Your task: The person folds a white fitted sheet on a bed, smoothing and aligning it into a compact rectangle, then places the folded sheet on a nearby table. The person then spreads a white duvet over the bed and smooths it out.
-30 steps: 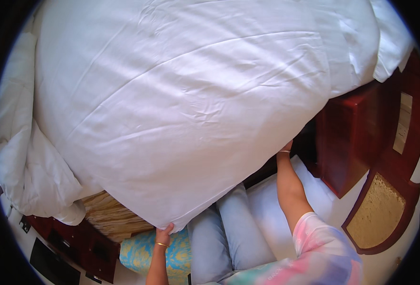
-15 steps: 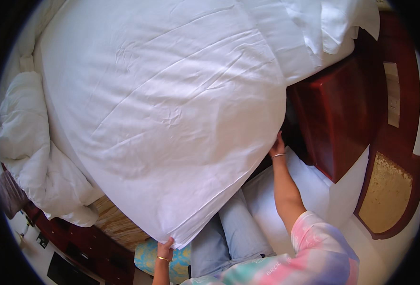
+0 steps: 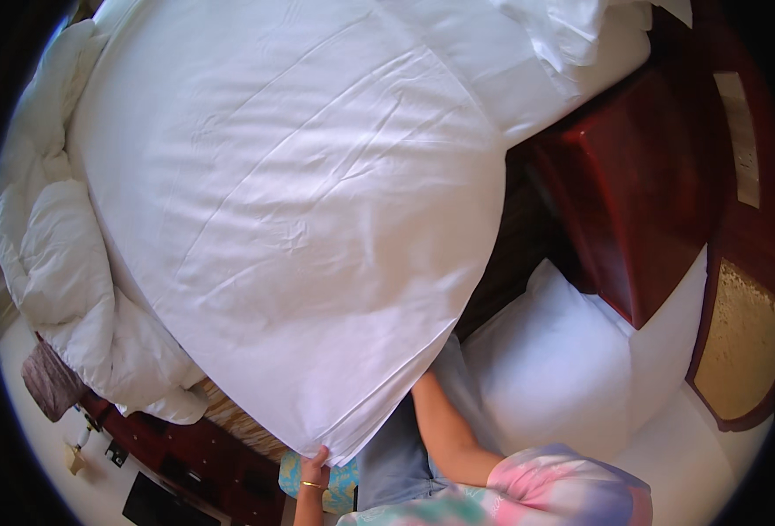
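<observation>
- Left hand [image 3: 316,469], wearing a thin gold-coloured bracelet [image 3: 314,485], is pinching the near corner of the large, creased white fabric sheet [image 3: 317,219]; its grip is clamping on the cloth, thumb on top.
- The sheet is spreading across the white-covered bed [image 3: 527,79], its near end narrowing to that held corner, several folds bunching along the right edge there.
- Right forearm [image 3: 449,434] is reaching in beneath the sheet's right edge; the right hand is hiding behind the cloth, so its grip cannot be told.
- The person is wearing faded blue jeans [image 3: 396,460] and a pastel pink, green and violet shirt [image 3: 571,486].
- A puffy, rumpled white quilt [image 3: 63,254] is lying along the sheet's left side.
- A glossy dark-red wooden cabinet [image 3: 641,193] is standing right of the bed; smooth white fabric [image 3: 545,368] is lying near its base.
- A blue-and-yellow patterned cushioned piece [image 3: 343,491] is showing just beside the left hand.
</observation>
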A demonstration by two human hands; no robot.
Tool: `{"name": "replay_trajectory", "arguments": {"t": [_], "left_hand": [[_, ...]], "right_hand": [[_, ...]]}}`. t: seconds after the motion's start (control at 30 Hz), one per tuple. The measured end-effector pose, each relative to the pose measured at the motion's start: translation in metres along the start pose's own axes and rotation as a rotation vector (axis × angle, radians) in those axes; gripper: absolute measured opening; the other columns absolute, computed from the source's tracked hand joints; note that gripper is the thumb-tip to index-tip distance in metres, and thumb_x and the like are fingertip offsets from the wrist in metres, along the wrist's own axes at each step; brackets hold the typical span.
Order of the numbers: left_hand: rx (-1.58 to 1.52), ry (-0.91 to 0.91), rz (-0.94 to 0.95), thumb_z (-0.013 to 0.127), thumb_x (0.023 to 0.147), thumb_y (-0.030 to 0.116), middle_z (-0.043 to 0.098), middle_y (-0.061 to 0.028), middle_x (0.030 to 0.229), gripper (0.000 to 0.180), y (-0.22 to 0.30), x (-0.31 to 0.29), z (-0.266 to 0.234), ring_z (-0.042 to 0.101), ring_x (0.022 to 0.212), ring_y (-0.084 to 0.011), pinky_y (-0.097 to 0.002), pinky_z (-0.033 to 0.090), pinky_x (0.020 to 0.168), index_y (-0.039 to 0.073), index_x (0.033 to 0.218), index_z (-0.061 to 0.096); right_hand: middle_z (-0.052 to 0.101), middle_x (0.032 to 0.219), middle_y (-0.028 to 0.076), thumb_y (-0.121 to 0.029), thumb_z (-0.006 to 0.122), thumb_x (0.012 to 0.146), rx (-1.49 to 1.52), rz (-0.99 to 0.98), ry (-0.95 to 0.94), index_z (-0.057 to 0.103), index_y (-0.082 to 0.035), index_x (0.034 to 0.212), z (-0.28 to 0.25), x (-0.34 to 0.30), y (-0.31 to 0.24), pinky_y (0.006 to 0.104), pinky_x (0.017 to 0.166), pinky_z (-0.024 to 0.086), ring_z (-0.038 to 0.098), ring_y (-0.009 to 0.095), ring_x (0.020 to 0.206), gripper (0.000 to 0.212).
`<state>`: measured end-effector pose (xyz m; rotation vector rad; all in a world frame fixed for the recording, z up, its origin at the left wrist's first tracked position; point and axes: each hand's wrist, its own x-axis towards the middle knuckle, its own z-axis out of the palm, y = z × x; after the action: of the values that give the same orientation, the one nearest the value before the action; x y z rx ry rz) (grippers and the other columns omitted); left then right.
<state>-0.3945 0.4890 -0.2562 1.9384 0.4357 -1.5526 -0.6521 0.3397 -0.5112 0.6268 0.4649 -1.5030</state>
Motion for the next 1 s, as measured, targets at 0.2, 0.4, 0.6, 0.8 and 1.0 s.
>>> {"name": "replay_trajectory", "arguments": {"t": [0.2,0.4,0.6,0.8,1.0], "left_hand": [[0.011,0.004,-0.004,0.059,0.078,0.0,0.051,-0.0084,0.119,0.048,-0.005,-0.001,-0.013,0.05,0.108,-0.0238,-0.0375,0.038,0.095,0.001,0.123,0.041],[-0.002,-0.018,-0.033,0.059,0.078,-0.001,0.05,-0.008,0.12,0.05,0.003,-0.002,-0.019,0.049,0.108,-0.0235,-0.0364,0.037,0.095,0.001,0.124,0.04],[0.019,-0.066,0.005,0.061,0.076,0.0,0.052,-0.0083,0.116,0.051,0.006,-0.006,-0.021,0.051,0.106,-0.0231,-0.0369,0.038,0.094,0.0,0.123,0.041],[-0.013,-0.094,0.054,0.061,0.076,-0.002,0.053,-0.0086,0.115,0.048,0.015,-0.026,-0.028,0.052,0.104,-0.0231,-0.0364,0.039,0.093,-0.001,0.121,0.043],[-0.067,-0.117,0.085,0.059,0.076,-0.001,0.057,-0.0099,0.108,0.041,0.047,-0.084,-0.054,0.057,0.095,-0.0238,-0.0377,0.044,0.087,-0.003,0.116,0.047]], "right_hand": [[0.042,0.13,0.011,-0.068,0.032,0.081,-0.228,-0.196,-0.106,0.035,-0.005,0.131,0.08,0.051,-0.084,0.0392,0.099,0.032,0.042,0.027,0.115,0.081],[0.048,0.124,0.01,-0.041,0.043,0.089,-0.562,-0.226,0.044,0.041,-0.003,0.127,0.094,0.077,-0.171,0.0354,0.095,0.037,0.047,0.023,0.111,0.053],[0.057,0.11,0.007,-0.016,0.059,0.084,-0.884,-0.082,0.227,0.049,-0.001,0.119,0.12,0.058,-0.212,0.0314,0.086,0.044,0.054,0.019,0.1,0.04],[0.06,0.098,0.006,-0.005,0.068,0.075,-1.282,0.023,0.268,0.054,0.001,0.106,0.205,-0.003,-0.236,0.0278,0.079,0.046,0.057,0.014,0.086,0.035],[0.061,0.084,0.002,-0.003,0.068,0.074,-1.585,-0.042,0.054,0.058,0.001,0.09,0.315,-0.061,-0.219,0.0221,0.069,0.044,0.055,0.008,0.075,0.019]]}}
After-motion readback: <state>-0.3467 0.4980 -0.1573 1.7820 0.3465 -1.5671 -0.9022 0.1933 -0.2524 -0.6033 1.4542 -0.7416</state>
